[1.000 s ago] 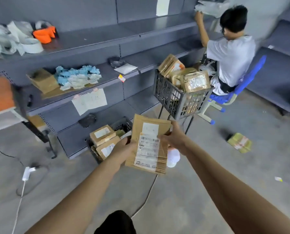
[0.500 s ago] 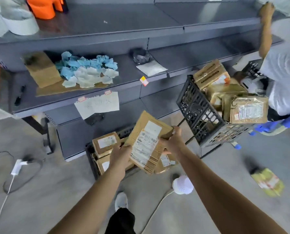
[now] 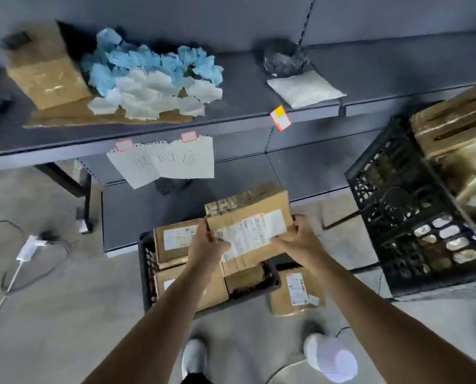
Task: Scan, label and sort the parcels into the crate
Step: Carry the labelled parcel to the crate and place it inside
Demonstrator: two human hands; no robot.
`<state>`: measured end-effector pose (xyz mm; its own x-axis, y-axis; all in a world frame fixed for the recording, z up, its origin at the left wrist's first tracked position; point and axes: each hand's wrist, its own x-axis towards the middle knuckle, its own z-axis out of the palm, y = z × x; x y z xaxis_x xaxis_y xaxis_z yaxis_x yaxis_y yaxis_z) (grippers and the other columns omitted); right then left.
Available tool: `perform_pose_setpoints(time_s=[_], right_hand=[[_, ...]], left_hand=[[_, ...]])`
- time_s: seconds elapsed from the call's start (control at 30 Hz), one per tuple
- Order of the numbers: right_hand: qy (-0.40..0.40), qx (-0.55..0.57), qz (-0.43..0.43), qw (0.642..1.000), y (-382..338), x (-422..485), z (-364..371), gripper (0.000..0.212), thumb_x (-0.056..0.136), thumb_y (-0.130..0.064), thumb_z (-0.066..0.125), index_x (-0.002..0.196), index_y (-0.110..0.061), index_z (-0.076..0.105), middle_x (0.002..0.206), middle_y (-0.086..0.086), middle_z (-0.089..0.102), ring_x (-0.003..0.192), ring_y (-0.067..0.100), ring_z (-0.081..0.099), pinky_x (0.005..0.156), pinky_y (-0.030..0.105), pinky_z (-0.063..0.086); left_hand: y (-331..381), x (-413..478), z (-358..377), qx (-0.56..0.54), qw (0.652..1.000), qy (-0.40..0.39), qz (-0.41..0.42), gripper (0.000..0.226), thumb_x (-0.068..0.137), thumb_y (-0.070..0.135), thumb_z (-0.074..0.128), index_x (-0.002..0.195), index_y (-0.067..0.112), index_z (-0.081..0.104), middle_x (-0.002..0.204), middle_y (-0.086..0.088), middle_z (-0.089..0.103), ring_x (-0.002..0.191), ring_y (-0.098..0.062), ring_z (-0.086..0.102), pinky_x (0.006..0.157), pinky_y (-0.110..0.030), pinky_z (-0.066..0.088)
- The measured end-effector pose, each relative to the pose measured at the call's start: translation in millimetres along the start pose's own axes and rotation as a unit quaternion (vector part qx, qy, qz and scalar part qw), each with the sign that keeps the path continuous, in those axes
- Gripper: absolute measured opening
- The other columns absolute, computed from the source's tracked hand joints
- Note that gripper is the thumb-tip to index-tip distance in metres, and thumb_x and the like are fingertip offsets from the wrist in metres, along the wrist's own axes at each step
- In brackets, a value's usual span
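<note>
Noted at right: raised crate (image 3: 392, 206) heaped with unsorted parcels (image 3: 453, 120), as judged. Below: floor crate (image 3: 145, 261) holding several sorted parcels (image 3: 175, 239). Just above it: labelled parcel (image 3: 250, 225), not yet set down, gripped at opposite ends by left hand (image 3: 206, 245) and right hand (image 3: 297, 242).

One camera sits on the person's head. It looks forward and down. Both arms reach in from the bottom edge. The left hand (image 3: 206, 246) and right hand (image 3: 300, 242) hold a parcel (image 3: 250, 228) close by, in the middle. The shoes (image 3: 331, 358) are right below. The shelf (image 3: 245, 92) runs across the top, farther off. Straight edges look bent near the sides.
</note>
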<state>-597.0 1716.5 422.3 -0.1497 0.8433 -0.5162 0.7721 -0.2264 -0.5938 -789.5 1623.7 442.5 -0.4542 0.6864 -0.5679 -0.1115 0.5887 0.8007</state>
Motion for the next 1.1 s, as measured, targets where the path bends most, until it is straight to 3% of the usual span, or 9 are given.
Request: perform_pose_setpoints(time_s=[0.2,0.3,0.43,0.53,0.63,0.73,0.87,1.0,1.1], right_hand=[[0.039,0.011,-0.058,0.997,62,110,77,0.041,0.09,-0.038,0.063,0.12,-0.015,0.046,0.113,0.003,0.058,0.103,0.023,0.06,0.087,0.037,0.049],[0.049,-0.016,-0.076,0.996,88,153,118,0.036,0.099,-0.033,0.053,0.121,-0.005,0.045,0.109,0.005,0.059,0.097,0.024,0.058,0.073,0.031,0.044],[0.059,-0.055,-0.103,0.991,117,184,163,0.03,0.103,-0.029,0.048,0.12,-0.005,0.045,0.103,0.003,0.057,0.083,0.016,0.051,0.051,0.017,0.031],[0.077,-0.072,-0.118,0.987,129,203,181,0.031,0.103,-0.032,0.046,0.123,-0.008,0.046,0.114,0.007,0.061,0.085,0.016,0.052,0.06,0.024,0.036],[0.09,-0.086,-0.138,0.983,136,220,191,0.033,0.103,-0.036,0.046,0.125,-0.011,0.047,0.116,0.005,0.062,0.089,0.017,0.055,0.065,0.025,0.043],[0.117,-0.112,-0.161,0.973,138,231,196,0.035,0.102,-0.041,0.045,0.125,-0.015,0.049,0.116,0.004,0.061,0.098,0.021,0.061,0.078,0.035,0.054],[0.119,-0.146,-0.145,0.971,141,239,197,0.039,0.105,-0.039,0.033,0.124,-0.011,0.051,0.117,0.009,0.061,0.096,0.023,0.059,0.075,0.034,0.05],[0.11,-0.164,-0.142,0.97,141,239,194,0.04,0.106,-0.041,0.028,0.119,-0.011,0.051,0.111,0.008,0.063,0.094,0.024,0.062,0.079,0.041,0.056],[0.098,-0.189,-0.125,0.969,144,241,189,0.043,0.106,-0.04,0.024,0.119,-0.01,0.053,0.106,0.007,0.064,0.088,0.023,0.063,0.078,0.042,0.056]], left_hand=[[-97,112,40,-0.035,0.998,0.057,0.004,0.037,0.081,-0.004,0.063,0.104,0.023,0.053,0.095,0.004,0.066,0.094,-0.019,0.065,0.072,-0.032,0.055],[-143,157,51,0.003,0.996,0.08,0.027,0.035,0.084,0.002,0.059,0.095,0.033,0.048,0.096,0.008,0.063,0.094,-0.016,0.063,0.078,-0.035,0.056],[-191,192,53,0.084,0.993,0.049,0.073,0.061,0.084,0.002,0.055,0.137,0.028,0.04,0.124,0.003,0.062,0.088,-0.012,0.066,0.06,-0.024,0.056],[-208,211,57,0.138,0.986,0.024,0.095,0.077,0.084,0.005,0.055,0.146,0.038,0.023,0.134,0.011,0.051,0.104,-0.021,0.064,0.061,-0.026,0.056],[-217,237,60,0.241,0.959,0.051,0.143,0.075,0.079,0.013,0.059,0.144,0.034,0.026,0.151,-0.001,0.035,0.131,-0.033,0.045,0.089,-0.042,0.056],[-221,248,63,0.288,0.947,0.067,0.122,0.074,0.085,0.007,0.056,0.149,0.021,0.023,0.154,-0.011,0.028,0.134,-0.036,0.039,0.101,-0.047,0.048],[-232,245,67,0.337,0.927,0.057,0.155,0.077,0.092,0.01,0.05,0.154,0.013,0.006,0.16,-0.007,0.012,0.132,-0.032,0.041,0.099,-0.041,0.05],[-234,251,63,0.317,0.94,0.047,0.113,0.062,0.09,0.011,0.047,0.147,0.004,0.026,0.136,-0.012,0.051,0.098,-0.023,0.063,0.068,-0.031,0.06],[-230,245,74,0.347,0.933,0.05,0.087,0.056,0.09,0.004,0.046,0.142,-0.003,0.029,0.129,-0.017,0.053,0.101,-0.028,0.062,0.065,-0.027,0.054]])
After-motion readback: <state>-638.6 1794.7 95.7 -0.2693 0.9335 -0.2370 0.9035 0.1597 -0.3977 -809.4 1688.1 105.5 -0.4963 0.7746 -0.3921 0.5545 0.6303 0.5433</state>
